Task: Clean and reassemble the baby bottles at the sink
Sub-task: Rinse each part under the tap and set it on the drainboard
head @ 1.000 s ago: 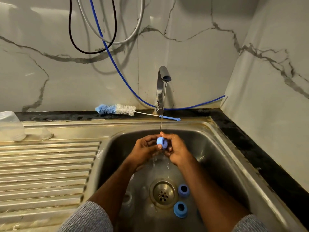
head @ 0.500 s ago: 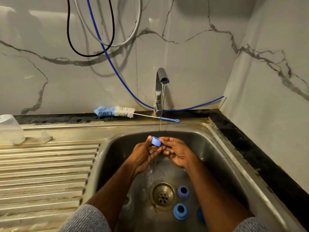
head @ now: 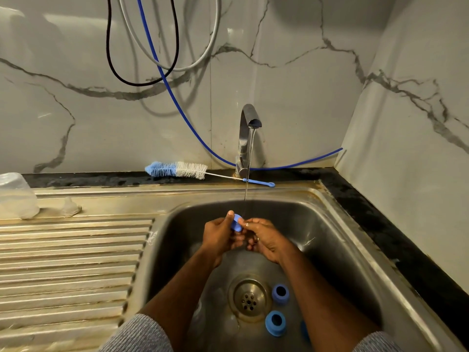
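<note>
Bottle parts lie spread across the steel sink unit. At the far left corner of the draining board a clear upturned bottle (head: 15, 195) stands, with a small clear teat (head: 69, 207) just beside it to the right. Along the back edge of the worktop a bottle brush (head: 177, 170) lies flat, its blue-and-white bristles to the left and its thin blue handle running right past the foot of the tap (head: 246, 138).

A thin stream of water (head: 247, 179) falls from the tap into the sink basin (head: 330, 240). Over the middle of the basin the left hand (head: 219, 237) grips a blue bottle ring (head: 236, 222), thumb up on its far side and fingers curled beneath it, right at the foot of the stream. The right hand (head: 266, 241) meets it from the other side, its fingertips pinching the ring's near edge; a band shows on one finger.

On the basin floor, clear bottle pieces (head: 203, 316) lie left of the drain (head: 250, 299), too faint to tell apart. Right of the drain sit two more blue rings, one (head: 280, 293) just beside the strainer and the other (head: 275, 323) nearer the front wall. A further scrap of blue (head: 304, 330) shows against the right forearm, mostly hidden.
</note>
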`<state>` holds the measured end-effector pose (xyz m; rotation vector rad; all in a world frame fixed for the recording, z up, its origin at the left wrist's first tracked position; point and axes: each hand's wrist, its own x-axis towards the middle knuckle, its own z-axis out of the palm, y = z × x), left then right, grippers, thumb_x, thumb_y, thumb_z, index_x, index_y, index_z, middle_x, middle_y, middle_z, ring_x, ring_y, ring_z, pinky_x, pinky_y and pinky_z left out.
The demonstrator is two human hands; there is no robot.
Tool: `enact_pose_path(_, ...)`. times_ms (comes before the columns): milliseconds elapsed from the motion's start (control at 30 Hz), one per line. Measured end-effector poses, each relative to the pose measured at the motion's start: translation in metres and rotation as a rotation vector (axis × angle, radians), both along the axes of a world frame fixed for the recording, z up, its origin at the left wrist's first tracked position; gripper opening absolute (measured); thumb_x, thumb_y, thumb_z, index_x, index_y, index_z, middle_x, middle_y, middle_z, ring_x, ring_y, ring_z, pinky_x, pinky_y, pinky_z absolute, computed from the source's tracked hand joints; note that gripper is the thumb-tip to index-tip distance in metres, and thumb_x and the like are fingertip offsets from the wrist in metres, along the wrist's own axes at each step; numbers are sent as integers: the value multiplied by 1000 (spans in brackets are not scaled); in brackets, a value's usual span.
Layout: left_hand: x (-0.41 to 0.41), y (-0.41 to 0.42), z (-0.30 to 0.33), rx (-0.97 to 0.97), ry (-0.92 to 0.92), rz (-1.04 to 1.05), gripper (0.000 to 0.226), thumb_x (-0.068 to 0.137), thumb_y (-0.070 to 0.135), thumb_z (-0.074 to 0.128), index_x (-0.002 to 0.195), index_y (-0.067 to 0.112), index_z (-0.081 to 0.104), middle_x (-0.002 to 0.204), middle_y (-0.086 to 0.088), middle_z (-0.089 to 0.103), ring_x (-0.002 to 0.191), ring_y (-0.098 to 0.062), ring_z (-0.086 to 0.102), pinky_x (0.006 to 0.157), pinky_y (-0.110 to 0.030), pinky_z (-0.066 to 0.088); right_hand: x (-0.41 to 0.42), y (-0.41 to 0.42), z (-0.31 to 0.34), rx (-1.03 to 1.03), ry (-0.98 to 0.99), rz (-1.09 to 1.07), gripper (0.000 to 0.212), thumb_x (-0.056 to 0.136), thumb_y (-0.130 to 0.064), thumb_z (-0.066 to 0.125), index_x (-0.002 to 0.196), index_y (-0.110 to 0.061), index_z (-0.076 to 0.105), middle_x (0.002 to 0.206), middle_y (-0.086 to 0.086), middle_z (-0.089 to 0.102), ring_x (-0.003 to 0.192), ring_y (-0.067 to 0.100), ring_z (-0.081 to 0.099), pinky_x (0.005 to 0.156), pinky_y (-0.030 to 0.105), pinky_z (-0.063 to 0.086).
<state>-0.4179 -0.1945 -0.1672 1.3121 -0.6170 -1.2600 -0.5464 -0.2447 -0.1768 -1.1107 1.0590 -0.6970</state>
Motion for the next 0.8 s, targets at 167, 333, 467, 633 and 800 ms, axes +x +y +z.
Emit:
enact_pose_path(167,2,2,0,-27,-2,-69,34,107,25,48,111,-1,69,95,-18,75,72,-18,74,60,-25,58,-1,-1,2,-106,30,-69,4,92,-21,70,94,-24,72,92,6,76,77,22,73,61,31,57)
enact_pose_path(333,1,2,-5,-71,-88,-107,37,108,26,45,106,-1,71,90,-17,74,71,-15,73,61,-24,56,-4,1,0,-125,16,-54,9,89,-14,74,83,-21,72,93,9,77,83,23,75,64,31,57)
enact_pose_path(467,0,-1,-7,-139,-138,-127,38,108,26,43,106,1,72,90,-16,76,75,-20,74,62,-27,57,0,2,1,-158,-10,-90,12,90,-21,74,86,-11,70,86,13,76,75,25,71,69,37,57)
enact_pose_path(633,0,-4,-10,-189,-362,-111,33,109,23,43,114,5,70,101,-15,75,90,-26,74,78,-41,62,16,5,1,-192,97,-190,21,95,-28,66,80,-14,71,79,8,72,75,23,69,63,31,56)
enact_pose_path(800,4,-2,-4,-273,-352,-140,29,105,17,51,126,5,66,112,-13,73,102,-24,72,94,-47,58,24,-3,5,-29,70,-279,21,99,-32,60,88,-19,70,96,12,74,95,28,72,88,41,60)
